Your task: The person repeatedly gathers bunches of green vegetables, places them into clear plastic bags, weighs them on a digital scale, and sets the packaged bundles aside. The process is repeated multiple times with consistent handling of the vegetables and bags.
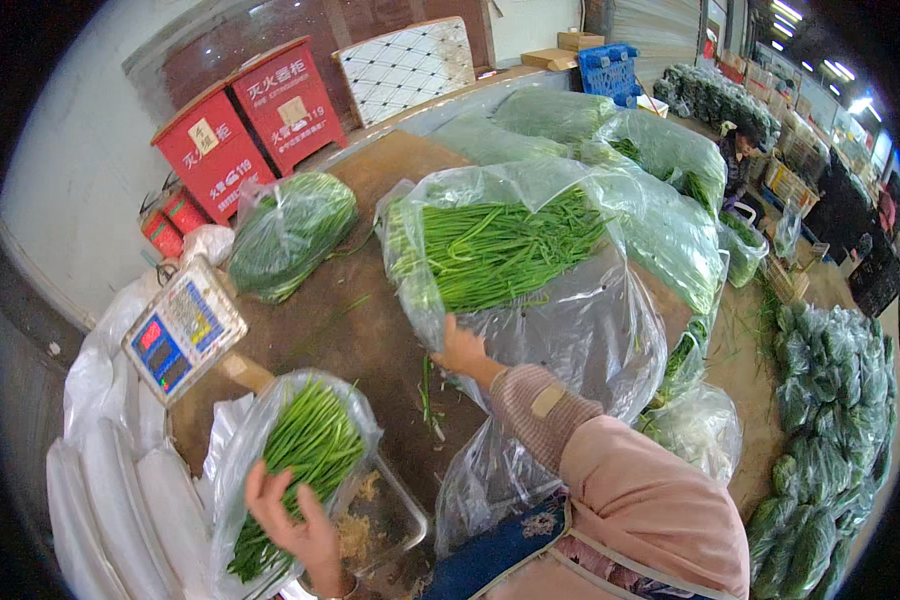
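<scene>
My left hand (292, 517) is raised with fingers apart over a clear plastic bag of green leafy stalks (319, 435), which lies on the metal pan of a digital scale at the lower left. My right hand (461, 349) is at the near left edge of a large clear plastic bag (562, 330), its fingers closed near the film; whether they grip it is hard to tell. Inside that bag a thick layer of long green stalks (495, 247) lies sideways. The scale's display head (185, 332) stands tilted at the left. A closed bag of greens (292, 236) lies behind it.
Large filled bags of greens (652, 217) are piled at the back right. White plastic rolls (105, 510) line the left edge. Red fire-extinguisher cabinets (285, 105) stand beyond the table. Bagged vegetables (832, 420) cover floor at right. Another person (739, 165) is in the background.
</scene>
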